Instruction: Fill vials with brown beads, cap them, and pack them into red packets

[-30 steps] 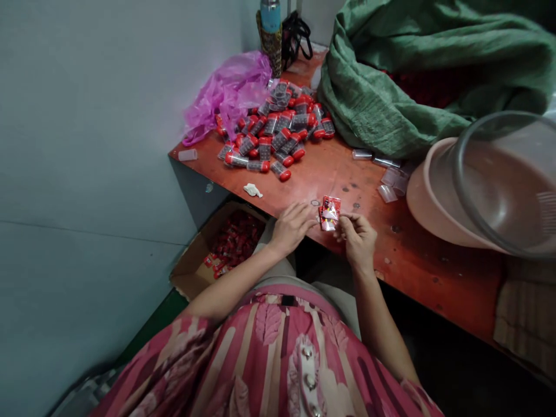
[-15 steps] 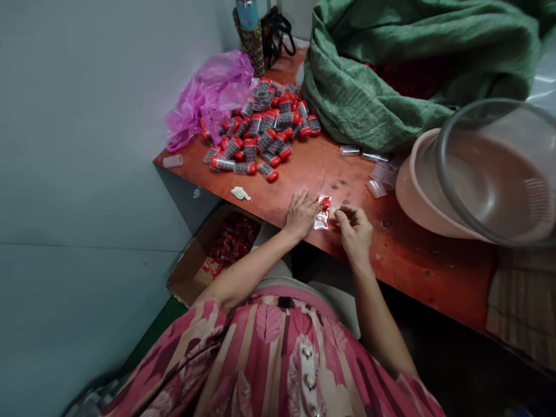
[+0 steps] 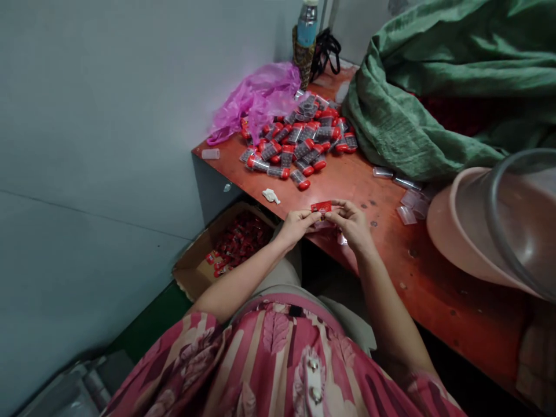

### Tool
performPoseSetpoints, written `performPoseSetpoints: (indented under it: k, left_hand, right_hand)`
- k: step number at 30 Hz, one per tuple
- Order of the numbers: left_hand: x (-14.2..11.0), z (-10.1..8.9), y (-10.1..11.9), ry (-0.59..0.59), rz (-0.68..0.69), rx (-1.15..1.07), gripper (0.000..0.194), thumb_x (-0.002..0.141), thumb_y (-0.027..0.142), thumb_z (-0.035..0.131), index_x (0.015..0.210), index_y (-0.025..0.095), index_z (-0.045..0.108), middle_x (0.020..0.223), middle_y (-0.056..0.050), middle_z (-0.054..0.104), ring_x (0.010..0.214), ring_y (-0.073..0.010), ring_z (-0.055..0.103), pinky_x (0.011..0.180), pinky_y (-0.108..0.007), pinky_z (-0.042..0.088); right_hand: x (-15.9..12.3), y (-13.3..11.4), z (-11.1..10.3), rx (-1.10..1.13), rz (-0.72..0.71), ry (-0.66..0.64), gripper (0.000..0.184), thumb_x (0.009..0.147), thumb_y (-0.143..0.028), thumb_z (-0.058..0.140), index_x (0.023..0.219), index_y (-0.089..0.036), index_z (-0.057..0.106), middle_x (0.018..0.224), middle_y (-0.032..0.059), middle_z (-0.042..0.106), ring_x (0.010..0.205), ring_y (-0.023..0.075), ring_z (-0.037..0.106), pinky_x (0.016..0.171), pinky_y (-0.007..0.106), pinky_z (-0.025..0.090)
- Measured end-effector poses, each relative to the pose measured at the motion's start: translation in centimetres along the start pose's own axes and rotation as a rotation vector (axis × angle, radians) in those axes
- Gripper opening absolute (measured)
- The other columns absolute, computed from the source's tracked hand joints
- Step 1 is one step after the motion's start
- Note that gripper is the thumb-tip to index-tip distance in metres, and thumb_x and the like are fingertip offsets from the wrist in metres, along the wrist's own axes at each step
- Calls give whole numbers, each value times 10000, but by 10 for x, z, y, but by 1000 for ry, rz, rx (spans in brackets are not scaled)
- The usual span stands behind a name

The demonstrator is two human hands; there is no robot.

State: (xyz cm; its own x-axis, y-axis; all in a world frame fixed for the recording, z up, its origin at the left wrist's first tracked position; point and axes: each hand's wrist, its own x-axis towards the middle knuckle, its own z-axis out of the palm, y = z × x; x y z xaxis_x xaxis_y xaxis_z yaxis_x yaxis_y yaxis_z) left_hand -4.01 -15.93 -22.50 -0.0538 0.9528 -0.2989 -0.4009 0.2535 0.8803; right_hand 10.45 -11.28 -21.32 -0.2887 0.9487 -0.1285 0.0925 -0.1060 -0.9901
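Between my two hands, close to the table's front edge, is a small red printed packet (image 3: 321, 207). My left hand (image 3: 298, 225) pinches its left side with thumb and fingers. My right hand (image 3: 351, 223) grips the right side in the same way. Below the right fingers a bit of shiny clear wrapper (image 3: 341, 238) shows, mostly hidden by the hand. Further back on the red table (image 3: 347, 185) lies a pile of small clear containers with red caps (image 3: 299, 142), dark inside.
A pink plastic bag (image 3: 260, 92) and a bottle (image 3: 307, 29) stand behind the pile. At right are a green cloth sack (image 3: 391, 127), clear plastic sleeves (image 3: 407, 215) and a pink basin (image 3: 447, 231). A cardboard box (image 3: 186, 266) of red packets sits below the table's left edge. White scrap (image 3: 270, 196) lies nearby.
My left hand was flat beside a shiny red packet on the table and my right hand was apart from it; now both hands pinch a red packet together. The view has shifted left.
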Motion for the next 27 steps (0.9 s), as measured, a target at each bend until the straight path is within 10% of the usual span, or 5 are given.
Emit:
performPoseSetpoints:
  k: [5,9,15,22,27]
  left_hand:
    - [-5,-31,1,98,-62,-129,332,563,385,763,658,83,662,649,-49,653,599,-119,608,650,-285,517]
    - [-13,-47,6,205,-98,-291,295,545,316,789,647,79,645,647,-51,656,573,-117,605,605,-275,528]
    - [-16,-61,18,340,-142,-475,209,603,233,763,628,91,611,609,-39,643,515,-105,589,534,-243,513]
    - [-6,-62,17,421,-106,-681,210,640,252,747,737,114,622,680,-34,656,594,-118,628,616,-250,532]
    - [0,-45,16,409,-105,-727,187,661,238,733,756,122,622,700,-31,658,631,-129,639,690,-281,533]
  right_hand:
    - [56,-8,18,-701,-445,-80,297,867,-291,421,1086,-164,576,1059,118,649,925,224,616,773,374,476]
    - [112,-19,26,-1333,-865,-436,429,856,-129,399,1276,-191,456,1422,98,369,1317,285,301,953,458,344]
    - [147,-23,30,-1498,-987,-684,350,882,-129,367,1196,-177,514,1356,83,467,1309,284,309,929,435,341]
    - [75,-10,24,-797,-508,-91,288,845,-381,501,1067,-199,532,902,63,674,778,195,629,688,332,479]
    - [-12,-9,42,-198,-106,-169,292,793,-449,556,941,-197,554,685,-15,614,544,119,594,473,229,482]
